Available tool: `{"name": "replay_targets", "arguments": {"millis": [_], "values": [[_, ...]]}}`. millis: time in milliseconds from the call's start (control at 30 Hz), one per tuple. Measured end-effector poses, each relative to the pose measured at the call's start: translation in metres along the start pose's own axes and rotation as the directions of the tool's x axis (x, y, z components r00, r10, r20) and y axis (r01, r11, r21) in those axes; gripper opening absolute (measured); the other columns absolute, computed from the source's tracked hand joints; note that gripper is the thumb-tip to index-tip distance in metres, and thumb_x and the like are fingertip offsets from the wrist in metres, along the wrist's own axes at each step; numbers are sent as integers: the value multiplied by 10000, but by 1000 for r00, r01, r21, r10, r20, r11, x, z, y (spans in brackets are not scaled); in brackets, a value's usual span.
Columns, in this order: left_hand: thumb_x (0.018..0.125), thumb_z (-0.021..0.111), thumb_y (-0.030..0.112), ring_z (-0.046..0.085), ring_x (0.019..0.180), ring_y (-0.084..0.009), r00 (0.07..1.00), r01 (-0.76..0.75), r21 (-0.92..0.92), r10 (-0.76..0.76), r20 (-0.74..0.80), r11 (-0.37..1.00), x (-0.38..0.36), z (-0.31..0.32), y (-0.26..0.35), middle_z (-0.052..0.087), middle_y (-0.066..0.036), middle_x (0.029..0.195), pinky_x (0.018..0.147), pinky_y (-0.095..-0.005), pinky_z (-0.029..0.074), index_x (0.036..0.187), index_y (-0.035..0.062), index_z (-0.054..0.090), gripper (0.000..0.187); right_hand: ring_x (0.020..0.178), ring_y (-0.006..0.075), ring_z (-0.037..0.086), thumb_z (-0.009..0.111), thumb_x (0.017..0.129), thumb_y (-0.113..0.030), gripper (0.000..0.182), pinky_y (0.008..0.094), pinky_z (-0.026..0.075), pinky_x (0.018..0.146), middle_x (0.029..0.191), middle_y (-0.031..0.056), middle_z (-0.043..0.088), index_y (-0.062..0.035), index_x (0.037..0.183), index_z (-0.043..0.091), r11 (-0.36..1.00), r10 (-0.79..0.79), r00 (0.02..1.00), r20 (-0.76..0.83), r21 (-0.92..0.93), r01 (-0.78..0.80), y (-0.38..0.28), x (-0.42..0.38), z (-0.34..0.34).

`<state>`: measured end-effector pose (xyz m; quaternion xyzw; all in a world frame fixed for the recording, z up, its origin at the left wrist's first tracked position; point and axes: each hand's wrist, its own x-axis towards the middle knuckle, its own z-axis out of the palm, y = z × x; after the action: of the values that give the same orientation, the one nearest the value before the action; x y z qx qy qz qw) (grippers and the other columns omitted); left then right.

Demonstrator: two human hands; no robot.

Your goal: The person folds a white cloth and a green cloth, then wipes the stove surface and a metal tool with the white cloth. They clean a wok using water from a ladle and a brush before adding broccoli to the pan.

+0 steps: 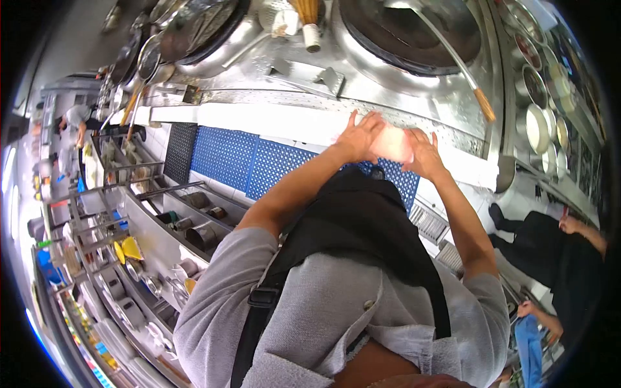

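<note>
My left hand (pixel 362 137) and my right hand (pixel 424 154) are at the front edge of the stove, close to my waist. Between them they hold a pale pinkish folded cloth (pixel 392 143), gripping it from its two sides. Strong light washes out its detail, so its material is hard to make out. It lies against the long white front rail (pixel 272 124) of the stove. Behind my hands sit a wide wok (pixel 414 39) and a ladle with a wooden handle (pixel 480 100). The undersides of my fingers are partly hidden.
A bamboo brush (pixel 309 22) and a metal bracket (pixel 307 76) are on the stove top. Several metal bowls (pixel 535 128) line the right side. Blue mats (pixel 223 158) cover the floor. Shelves with pans stand at left. Another person in black (pixel 556 252) is at right.
</note>
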<state>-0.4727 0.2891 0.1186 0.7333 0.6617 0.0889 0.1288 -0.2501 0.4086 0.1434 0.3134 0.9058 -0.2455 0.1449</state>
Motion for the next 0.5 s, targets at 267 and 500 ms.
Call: {"name": "replay_targets", "arguments": {"millis": [267, 500], "values": [[855, 685, 108, 488, 1308, -430, 532, 431, -479, -644, -550, 765, -77, -31, -201, 536, -283, 1387, 1121, -477, 386, 1402, -37, 509, 593, 875, 222, 695, 721, 943, -216, 596, 340, 561, 731, 1157, 108, 690, -20, 1458, 491, 230, 144, 987, -66, 973, 31, -46, 148, 33], [849, 728, 130, 670, 871, -288, 575, 460, -797, -815, -67, 390, -48, -35, -352, 710, -206, 975, 804, -429, 517, 1175, -109, 650, 412, 640, 137, 604, 650, 981, -143, 234, 301, 460, 498, 867, 64, 637, 11, 1155, 633, 11, 306, 942, 137, 989, -147, -128, 238, 43]]}}
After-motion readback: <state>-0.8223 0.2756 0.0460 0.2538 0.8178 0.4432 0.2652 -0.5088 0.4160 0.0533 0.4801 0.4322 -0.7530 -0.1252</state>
